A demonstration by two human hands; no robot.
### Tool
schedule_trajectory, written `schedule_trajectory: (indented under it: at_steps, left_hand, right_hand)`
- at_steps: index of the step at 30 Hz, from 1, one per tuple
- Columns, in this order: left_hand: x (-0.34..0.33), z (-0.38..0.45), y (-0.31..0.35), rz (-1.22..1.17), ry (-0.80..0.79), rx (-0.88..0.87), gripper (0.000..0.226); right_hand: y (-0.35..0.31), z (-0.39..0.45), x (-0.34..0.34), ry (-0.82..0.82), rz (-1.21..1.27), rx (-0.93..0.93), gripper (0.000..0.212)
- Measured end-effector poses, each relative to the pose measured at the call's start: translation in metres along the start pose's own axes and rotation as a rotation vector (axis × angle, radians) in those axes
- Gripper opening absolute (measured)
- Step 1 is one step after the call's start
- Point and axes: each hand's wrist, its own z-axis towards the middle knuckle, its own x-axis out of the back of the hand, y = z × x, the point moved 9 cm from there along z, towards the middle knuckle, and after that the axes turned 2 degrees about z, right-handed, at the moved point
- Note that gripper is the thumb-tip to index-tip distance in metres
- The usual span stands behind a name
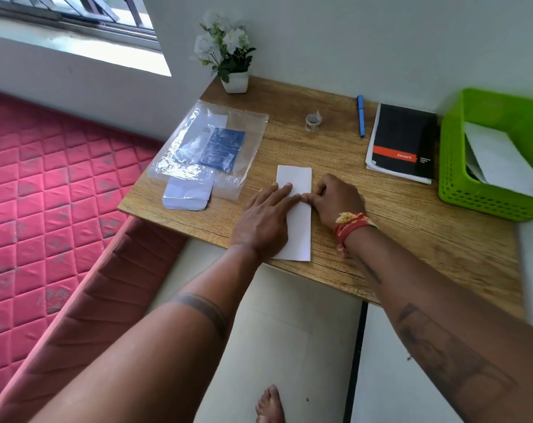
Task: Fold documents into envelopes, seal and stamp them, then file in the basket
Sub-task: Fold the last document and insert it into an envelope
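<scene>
- Clearly, the fold is the step in hand: a narrow white document [295, 209], already folded lengthwise by the look of it, lies on the wooden worktop [396, 227] close to its near edge, running away from the person.
- Left hand [266, 219] lies flat over the near-left part of the document, fingers straight and together, pressing it down; I judge this keeps the sheet from sliding while the crease is worked.
- Right hand [335, 198] sits at the document's right edge, fingers curled with the tips pinched on the paper near the left fingertips, probably sharpening or starting a fold there. Exactly how much paper it grips I cannot tell.
- A red and yellow thread band [352, 225] circles the right wrist.
- Supplies sit within reach, likely on purpose: a clear plastic packet [210, 148] with blue-printed contents lies to the left, and 1 white envelope [187, 195] pokes out from under its near edge.
- A small roll, perhaps stamps or tape [313, 122], stands behind the document, with a blue pen [360, 116] just to its right and a black notebook [404, 141] beyond that.
- The green basket [454, 178] waits at the right end of the worktop, already holding white paper or envelopes, so some filing seems done.
- A potted white flower [228, 53] stands in the far corner, well apart from the work.
</scene>
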Motion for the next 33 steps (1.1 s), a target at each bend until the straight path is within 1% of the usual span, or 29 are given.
schedule_trajectory:
  at_steps: [3, 7, 11, 13, 16, 18, 22, 26, 33]
  left_hand:
    - [-0.001, 0.001, -0.001, -0.009, 0.004, -0.006, 0.050]
    - [-0.001, 0.001, -0.002, -0.005, 0.018, -0.008, 0.049]
    - [-0.001, 0.001, -0.003, -0.002, 0.022, 0.007, 0.050]
    - [0.000, 0.001, -0.003, -0.006, 0.023, 0.007, 0.051]
    - [0.000, 0.001, -0.003, -0.012, 0.031, 0.011, 0.052]
    - [0.000, 0.002, -0.003, -0.013, 0.030, 0.012, 0.051]
    - [0.000, 0.002, -0.003, -0.020, 0.024, 0.010, 0.051]
    - [0.001, 0.001, -0.002, -0.017, 0.027, 0.004, 0.050]
    - [0.000, 0.002, -0.002, -0.017, 0.036, -0.001, 0.051]
  right_hand:
    - [0.000, 0.018, 0.002, -0.020, -0.035, -0.094, 0.032]
    - [-0.003, 0.048, 0.006, -0.058, -0.077, -0.184, 0.047]
    - [-0.003, 0.063, 0.008, -0.058, -0.049, -0.242, 0.050]
    - [-0.003, 0.060, 0.008, -0.030, -0.048, -0.231, 0.048]
    - [-0.003, 0.039, 0.007, -0.002, -0.013, -0.148, 0.041]
    - [0.002, 0.017, 0.005, -0.020, 0.014, -0.099, 0.035]
    - [0.015, -0.033, 0.002, -0.065, 0.041, -0.057, 0.032]
    - [0.021, -0.065, -0.004, -0.140, 0.011, -0.042, 0.035]
    - [0.025, -0.079, -0.011, -0.287, -0.099, -0.027, 0.046]
